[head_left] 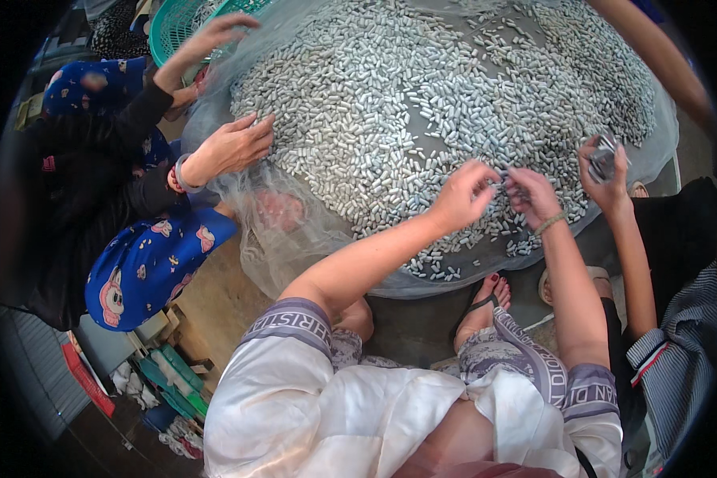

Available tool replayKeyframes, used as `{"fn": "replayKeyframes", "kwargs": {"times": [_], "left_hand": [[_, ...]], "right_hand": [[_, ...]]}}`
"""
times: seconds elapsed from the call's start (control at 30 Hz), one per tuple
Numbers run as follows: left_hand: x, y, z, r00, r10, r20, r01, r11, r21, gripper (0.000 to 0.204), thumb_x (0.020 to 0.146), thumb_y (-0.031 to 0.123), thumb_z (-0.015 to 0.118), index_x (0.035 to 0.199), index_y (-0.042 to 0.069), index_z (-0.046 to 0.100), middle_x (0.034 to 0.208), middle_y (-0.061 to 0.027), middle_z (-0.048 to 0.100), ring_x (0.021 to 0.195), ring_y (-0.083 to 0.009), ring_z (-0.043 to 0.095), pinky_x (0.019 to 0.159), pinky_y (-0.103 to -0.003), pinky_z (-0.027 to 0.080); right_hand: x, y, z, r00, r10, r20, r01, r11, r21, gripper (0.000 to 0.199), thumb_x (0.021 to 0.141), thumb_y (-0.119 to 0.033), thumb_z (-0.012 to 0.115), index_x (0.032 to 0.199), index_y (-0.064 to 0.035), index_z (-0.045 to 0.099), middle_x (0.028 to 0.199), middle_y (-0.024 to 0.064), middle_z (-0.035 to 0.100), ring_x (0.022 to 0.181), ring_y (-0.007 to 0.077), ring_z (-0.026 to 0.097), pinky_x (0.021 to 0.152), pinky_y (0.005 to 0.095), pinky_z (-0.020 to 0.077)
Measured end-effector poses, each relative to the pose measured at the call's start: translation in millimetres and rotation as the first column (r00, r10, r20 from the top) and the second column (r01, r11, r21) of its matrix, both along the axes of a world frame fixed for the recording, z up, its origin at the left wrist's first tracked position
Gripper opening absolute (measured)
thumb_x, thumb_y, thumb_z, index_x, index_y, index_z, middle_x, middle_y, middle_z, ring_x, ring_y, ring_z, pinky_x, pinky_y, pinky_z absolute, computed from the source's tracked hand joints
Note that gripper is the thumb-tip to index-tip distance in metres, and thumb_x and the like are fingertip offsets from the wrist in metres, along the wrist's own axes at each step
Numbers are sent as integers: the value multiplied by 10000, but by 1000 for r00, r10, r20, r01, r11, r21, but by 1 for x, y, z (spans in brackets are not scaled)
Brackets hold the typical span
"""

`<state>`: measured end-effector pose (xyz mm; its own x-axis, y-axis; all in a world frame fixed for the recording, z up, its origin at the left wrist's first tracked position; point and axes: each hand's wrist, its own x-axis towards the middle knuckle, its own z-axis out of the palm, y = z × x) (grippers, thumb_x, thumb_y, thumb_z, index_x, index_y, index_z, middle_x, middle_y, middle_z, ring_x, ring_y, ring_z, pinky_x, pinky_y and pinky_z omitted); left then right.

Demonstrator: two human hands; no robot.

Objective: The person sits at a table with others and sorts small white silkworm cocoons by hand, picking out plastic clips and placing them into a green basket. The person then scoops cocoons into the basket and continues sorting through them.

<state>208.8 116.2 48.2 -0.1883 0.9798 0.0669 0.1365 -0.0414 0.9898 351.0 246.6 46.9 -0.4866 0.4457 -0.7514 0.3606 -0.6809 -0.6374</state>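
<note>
A wide, low heap of small silver-grey cylinders (350, 103) is spread over a translucent sheet (295, 231) on the floor. Over the heap's near right part, my left hand (464, 197) has thumb and fingers pinched together. Close beside it on the right, my right hand (534, 195), with a band at its wrist, is curled with its fingertips toward the left hand's. Some small dark grey bit shows between the fingertips of both hands; blur and the fingers hide its exact shape. Beneath both hands lie loose cylinders.
At left, one co-worker's hand (229, 151) touches the heap's edge; another hand (215, 40) hovers near a green basket (163, 36). On the right, a co-worker's hand (607, 171) holds several silver pieces. My sandalled foot (478, 315) stands by the sheet's near edge.
</note>
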Motion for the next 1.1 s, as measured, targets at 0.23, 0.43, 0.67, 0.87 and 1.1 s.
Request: {"fn": "replayKeyframes", "kwargs": {"times": [0.23, 0.43, 0.67, 0.87, 1.1], "left_hand": [[15, 11, -57, 976, -188, -106, 181, 981, -69, 599, 698, -90, 414, 1288, 7, 386, 1322, -214, 406, 1249, -341, 374, 1058, -367, 284], [-101, 14, -53, 875, 358, -325, -381, 925, -8, 494, 717, -69, 490, 1202, 26, 471, 1184, -171, 515, 1113, -299, 502, 913, -334, 412], [-130, 45, -28, 633, 249, -733, -235, 964, 124, 465, 676, 78, 700, 1116, 88, 548, 1110, -110, 539, 1041, -279, 509, 874, -363, 429], [-112, 38, -30, 714, 57, -698, -246, 954, -173, 275, 673, 75, 679, 922, 84, 566, 958, -104, 558, 963, -292, 534, 801, -391, 441], [-122, 20, -24, 846, 275, -458, -319, 947, -21, 319, 697, -50, 586, 993, 66, 568, 961, -140, 582, 816, -290, 603, 715, -365, 494]], "right_hand": [[15, 14, -12, 968, 60, 244, -244, 452, 858, 140, 756, -189, 684, 807, -64, 645, 684, 33, 618, 567, 126, 541, 539, 262, 403], [-12, -1, -1, 877, 194, 439, -440, -41, 897, 390, 713, -195, 710, 1079, -129, 594, 922, 66, 634, 801, 259, 584, 748, 365, 404], [-73, -8, -3, 697, 181, 694, -652, -243, 718, 489, 730, -228, 692, 1182, -171, 515, 842, 47, 571, 817, 230, 553, 742, 367, 375], [-95, 2, -18, 637, 91, 766, -743, -192, 641, 357, 708, -309, 703, 1009, -167, 574, 859, 39, 565, 851, 221, 565, 768, 409, 373], [-89, -5, -22, 708, 238, 665, -689, 27, 724, 158, 691, -99, 647, 814, -115, 548, 898, 63, 564, 865, 238, 569, 755, 423, 415]]}}
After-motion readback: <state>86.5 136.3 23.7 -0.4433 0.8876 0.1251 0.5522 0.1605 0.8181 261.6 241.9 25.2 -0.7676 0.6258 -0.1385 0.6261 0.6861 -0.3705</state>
